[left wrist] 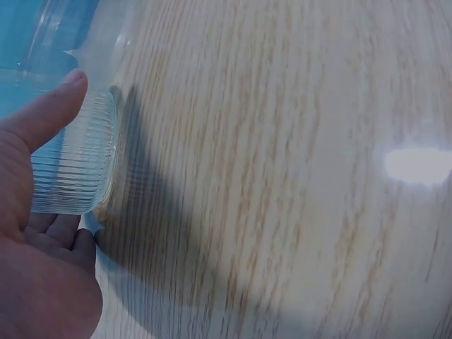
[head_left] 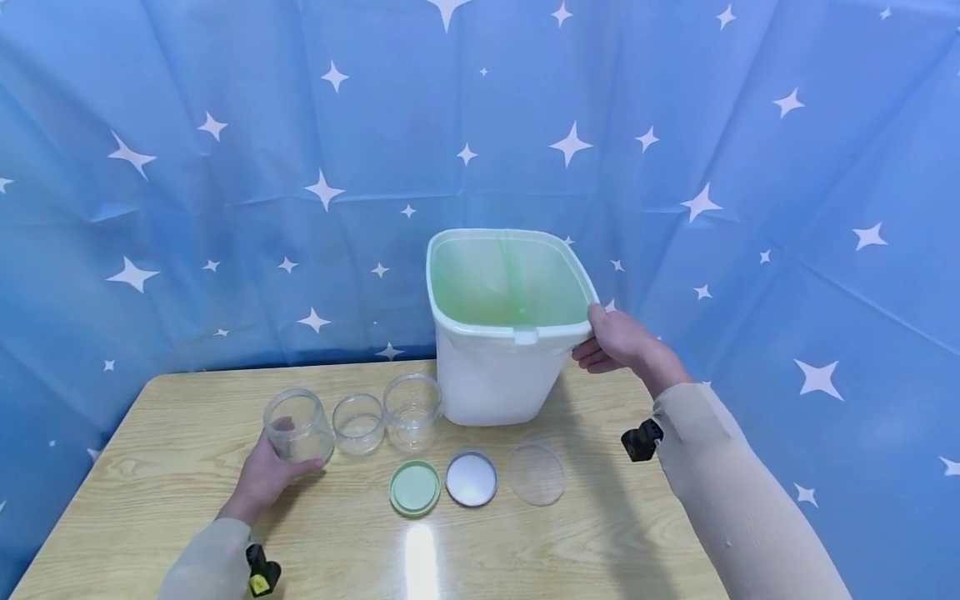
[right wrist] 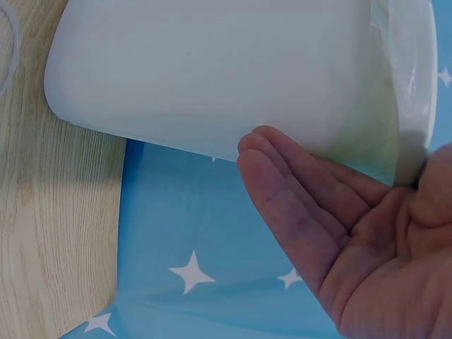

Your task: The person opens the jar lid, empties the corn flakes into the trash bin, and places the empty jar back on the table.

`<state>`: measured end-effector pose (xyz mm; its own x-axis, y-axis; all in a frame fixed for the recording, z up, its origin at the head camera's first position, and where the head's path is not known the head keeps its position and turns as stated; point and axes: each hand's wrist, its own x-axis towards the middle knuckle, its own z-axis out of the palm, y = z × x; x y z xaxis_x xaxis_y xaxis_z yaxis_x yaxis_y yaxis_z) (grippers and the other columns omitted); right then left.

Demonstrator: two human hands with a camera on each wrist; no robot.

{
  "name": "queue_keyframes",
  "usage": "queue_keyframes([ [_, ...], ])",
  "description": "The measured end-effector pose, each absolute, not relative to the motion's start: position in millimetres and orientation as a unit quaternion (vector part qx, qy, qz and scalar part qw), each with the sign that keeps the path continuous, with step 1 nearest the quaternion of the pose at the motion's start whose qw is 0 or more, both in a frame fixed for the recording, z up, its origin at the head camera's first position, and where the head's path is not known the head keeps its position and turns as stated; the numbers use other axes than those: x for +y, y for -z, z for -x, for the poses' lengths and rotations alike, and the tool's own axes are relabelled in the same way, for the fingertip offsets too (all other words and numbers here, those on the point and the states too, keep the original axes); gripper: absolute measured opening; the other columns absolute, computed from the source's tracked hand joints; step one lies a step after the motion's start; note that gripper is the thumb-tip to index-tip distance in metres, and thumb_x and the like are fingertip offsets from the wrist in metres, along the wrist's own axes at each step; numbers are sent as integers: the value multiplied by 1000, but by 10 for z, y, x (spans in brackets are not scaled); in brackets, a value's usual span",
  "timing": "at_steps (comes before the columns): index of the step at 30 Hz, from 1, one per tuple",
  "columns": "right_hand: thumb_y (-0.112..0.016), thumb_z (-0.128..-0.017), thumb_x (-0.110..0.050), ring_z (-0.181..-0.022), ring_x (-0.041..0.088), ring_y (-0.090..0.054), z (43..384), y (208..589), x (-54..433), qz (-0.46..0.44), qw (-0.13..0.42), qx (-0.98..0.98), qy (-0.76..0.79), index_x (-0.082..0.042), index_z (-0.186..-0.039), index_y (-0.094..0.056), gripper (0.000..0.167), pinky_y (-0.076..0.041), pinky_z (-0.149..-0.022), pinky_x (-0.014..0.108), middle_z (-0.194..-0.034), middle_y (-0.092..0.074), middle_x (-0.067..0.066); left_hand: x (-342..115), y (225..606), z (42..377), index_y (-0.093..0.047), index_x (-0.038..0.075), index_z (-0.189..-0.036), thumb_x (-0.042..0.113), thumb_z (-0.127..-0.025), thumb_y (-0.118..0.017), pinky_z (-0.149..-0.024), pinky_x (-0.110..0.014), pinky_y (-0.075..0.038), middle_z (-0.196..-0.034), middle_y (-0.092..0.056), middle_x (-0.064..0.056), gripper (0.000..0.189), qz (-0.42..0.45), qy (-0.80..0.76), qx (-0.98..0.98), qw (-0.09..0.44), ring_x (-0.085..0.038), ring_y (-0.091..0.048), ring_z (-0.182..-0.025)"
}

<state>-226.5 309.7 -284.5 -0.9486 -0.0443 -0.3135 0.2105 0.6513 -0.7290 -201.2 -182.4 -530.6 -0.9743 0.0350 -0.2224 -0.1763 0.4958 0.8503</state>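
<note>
My left hand (head_left: 264,473) holds a clear round jar (head_left: 298,427) at the left of the row, its thumb along the near side and fingers round the far side. In the left wrist view, the jar's ribbed wall (left wrist: 74,159) shows between thumb and fingers. At the back of the table stands a white bin (head_left: 491,379) with a pale green inside. My right hand (head_left: 618,340) grips the bin's right front corner, thumb at the rim and fingers underneath along the outer wall. In the right wrist view, those fingers (right wrist: 296,205) lie fairly straight against the wall.
Two more clear jars, a small one (head_left: 358,433) and a taller one (head_left: 413,421), stand between the held jar and the bin. In front lie a green lid (head_left: 415,488), a silvery white lid (head_left: 471,479) and a clear disc (head_left: 537,474). A blue starred curtain (head_left: 247,192) hangs behind.
</note>
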Motion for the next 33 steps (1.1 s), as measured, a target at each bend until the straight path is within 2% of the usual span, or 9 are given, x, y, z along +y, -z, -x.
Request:
queue_keyframes([
  [9,-8,-100,-38,-83,21,-70,2274,2837,3139,-44,151,901,405,9,-120,-54,69,-60,-85,40,-108,-66,26,-1932,5221,1977,-7,1,-155,36,-78,-81,-114,-63,-25,-157,-18,-30,112,1,-473,872,123,-51,-19,-143],
  [14,-9,-99,-37,-82,21,-70,2288,2847,3125,-47,148,901,405,9,-119,-55,68,-60,-83,40,-108,-67,26,-2088,5122,1981,-10,-2,-154,37,-76,-82,-110,-69,-24,-153,-21,-35,113,-19,-420,898,131,-55,-21,-140],
  [18,-8,-100,-37,-83,23,-70,2283,2861,3110,-45,142,904,401,10,-118,-56,69,-60,-82,40,-105,-67,25,-2205,5065,1976,-16,-3,-152,34,-79,-80,-105,-72,-28,-151,-26,-35,104,-34,-391,911,127,-57,-23,-137],
  [23,-7,-100,-37,-79,22,-69,2281,2879,3100,-42,118,914,386,10,-113,-58,71,-60,-81,42,-101,-69,23,-2319,4981,1978,-18,-6,-150,23,-89,-69,-100,-69,-37,-149,-29,-36,85,-41,-361,924,121,-58,-29,-133],
  [27,-1,-101,-48,-79,22,-68,2265,2909,3153,-39,111,917,380,10,-114,-57,82,-60,-81,44,-102,-67,25,-2369,4900,1991,-20,-6,-150,22,-93,-63,-98,-68,-39,-148,-30,-36,77,-43,-341,933,112,-59,-32,-130],
  [31,10,-94,-63,-89,30,-69,2224,2986,3277,-39,112,913,390,11,-126,-53,102,-58,-83,47,-113,-64,32,-2440,4833,1993,-20,-6,-150,24,-95,-59,-95,-68,-40,-148,-29,-37,74,-43,-332,937,101,-59,-32,-129],
  [33,11,-93,-64,-91,32,-70,2197,3061,3348,-45,95,916,388,11,-128,-53,104,-58,-83,47,-115,-64,32,-2493,4797,1993,-20,-7,-150,24,-96,-58,-94,-68,-40,-148,-29,-37,73,-47,-318,943,92,-59,-33,-128],
])
